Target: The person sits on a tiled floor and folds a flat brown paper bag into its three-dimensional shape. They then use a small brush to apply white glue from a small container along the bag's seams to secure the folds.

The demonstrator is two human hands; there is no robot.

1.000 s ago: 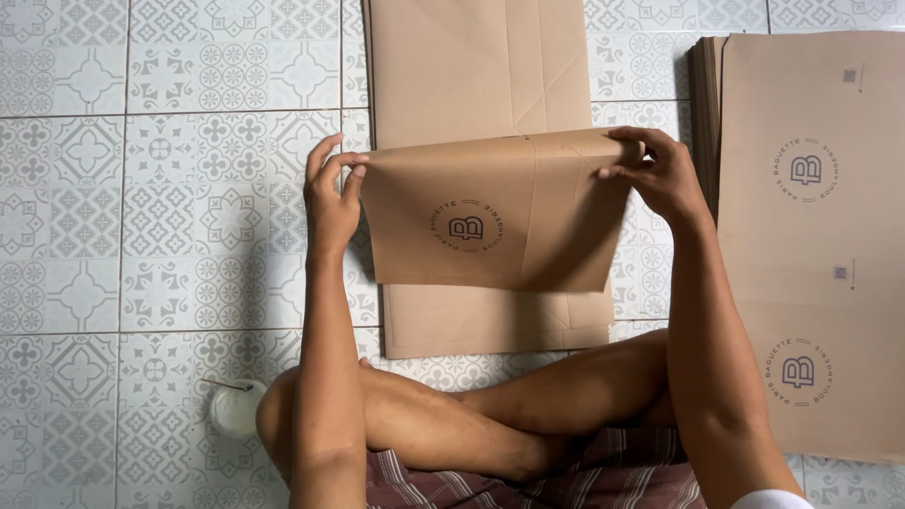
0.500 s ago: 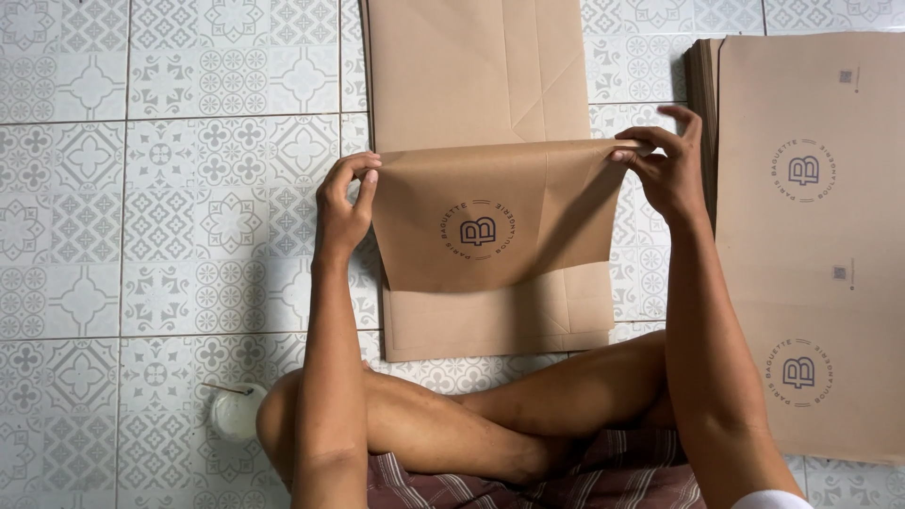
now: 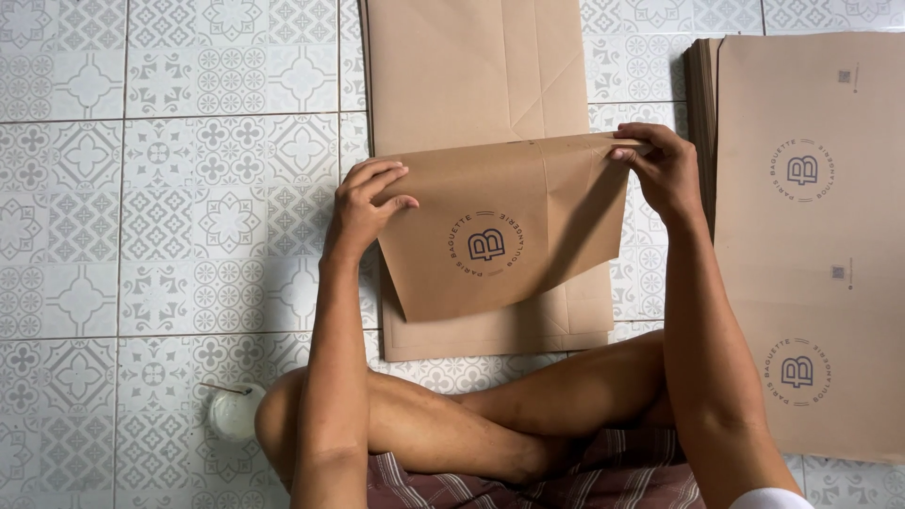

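Between both hands, folded brown paper bag, round dark logo

Kraft-brown paper bag, flat, centre of the frame, running off the top edge; its lower part folded up, showing a round dark printed emblem mid-frame.

Stack of brown paper sheets, right edge of the frame; two round dark emblems, small square printed marks.
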